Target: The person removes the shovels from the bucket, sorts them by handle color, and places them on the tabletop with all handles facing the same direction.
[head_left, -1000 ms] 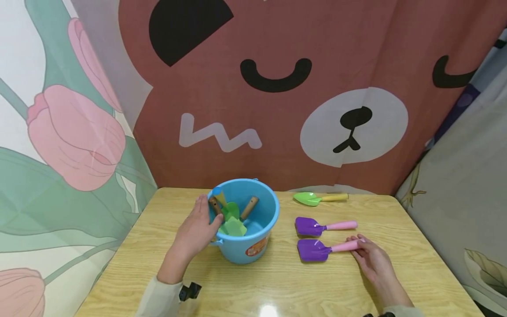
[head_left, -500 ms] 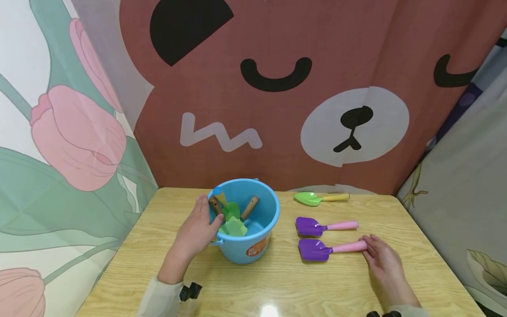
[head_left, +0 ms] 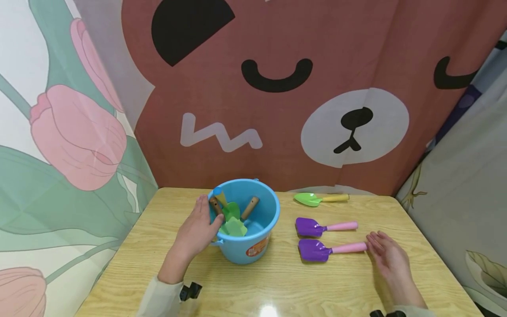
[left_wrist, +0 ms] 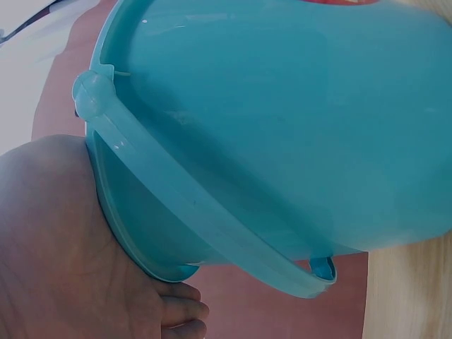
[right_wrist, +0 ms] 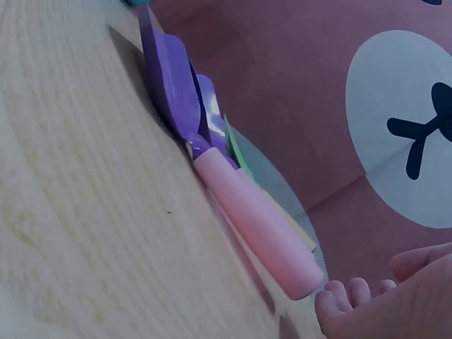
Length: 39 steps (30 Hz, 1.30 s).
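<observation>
A blue bucket (head_left: 245, 248) stands on the table with several toy garden tools in it, among them a light green shovel (head_left: 234, 226) and a brown handle (head_left: 249, 208). My left hand (head_left: 196, 231) rests against its left rim, fingers fairly straight; the left wrist view shows the palm (left_wrist: 63, 247) against the rim. To the right, a purple shovel (head_left: 314, 250) with a pink handle lies flat, its handle end beside my right hand (head_left: 390, 259). That hand holds nothing, its fingers loosely bent. Just behind lies a second purple shovel (head_left: 309, 226).
A green trowel (head_left: 309, 199) with a yellow handle lies near the back edge of the wooden table (head_left: 237, 290). A brown bear-print curtain (head_left: 214, 167) hangs directly behind. Patterned curtains (head_left: 79, 145) also close in both sides. The bucket's handle (left_wrist: 191, 205) hangs at its side.
My right hand has let go of the front purple shovel's pink handle and drawn slightly right. That shovel shifted a little right earlier. My left hand and the bucket stay put.
</observation>
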Available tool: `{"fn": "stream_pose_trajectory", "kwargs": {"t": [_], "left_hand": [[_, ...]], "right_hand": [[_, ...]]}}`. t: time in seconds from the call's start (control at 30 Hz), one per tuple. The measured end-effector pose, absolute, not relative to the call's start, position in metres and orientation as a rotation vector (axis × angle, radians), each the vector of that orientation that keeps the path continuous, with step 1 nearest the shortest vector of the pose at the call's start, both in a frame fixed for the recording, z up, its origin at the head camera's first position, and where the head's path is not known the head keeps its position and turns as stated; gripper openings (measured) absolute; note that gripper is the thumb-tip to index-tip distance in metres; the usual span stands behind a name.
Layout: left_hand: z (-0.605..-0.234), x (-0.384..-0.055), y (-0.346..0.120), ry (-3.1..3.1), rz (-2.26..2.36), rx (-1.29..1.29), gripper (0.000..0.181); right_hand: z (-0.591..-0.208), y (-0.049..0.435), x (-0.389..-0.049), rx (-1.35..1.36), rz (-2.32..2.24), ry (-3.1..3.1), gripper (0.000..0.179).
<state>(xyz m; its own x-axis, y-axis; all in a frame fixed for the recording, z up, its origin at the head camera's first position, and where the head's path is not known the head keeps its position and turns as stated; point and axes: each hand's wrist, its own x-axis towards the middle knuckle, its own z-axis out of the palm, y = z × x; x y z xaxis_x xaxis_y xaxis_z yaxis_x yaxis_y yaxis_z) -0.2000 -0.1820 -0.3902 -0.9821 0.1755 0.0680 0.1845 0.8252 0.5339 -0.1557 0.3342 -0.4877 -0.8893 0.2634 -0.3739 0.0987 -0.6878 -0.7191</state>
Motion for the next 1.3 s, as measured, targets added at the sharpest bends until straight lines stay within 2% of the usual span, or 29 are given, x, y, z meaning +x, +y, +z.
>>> {"fn": "stream_pose_trajectory", "kwargs": {"t": [0.13,0.53,1.3], "left_hand": [[-0.39,-0.2,-0.182,-2.988,-0.874,-0.293,0.085],[-0.391,-0.201,-0.183,-2.98,-0.874,-0.297,0.086],[-0.392,-0.202,-0.184,-2.988,-0.855,-0.305,0.085]], "right_hand": [[-0.484,0.334,-0.152,-0.616,2.735,-1.153,0.016],[-0.472,0.33,-0.151,-0.273,2.78,-1.133,0.024],[-0.443,0.311,-0.163,-0.057,2.757,-1.262,0.028]]}}
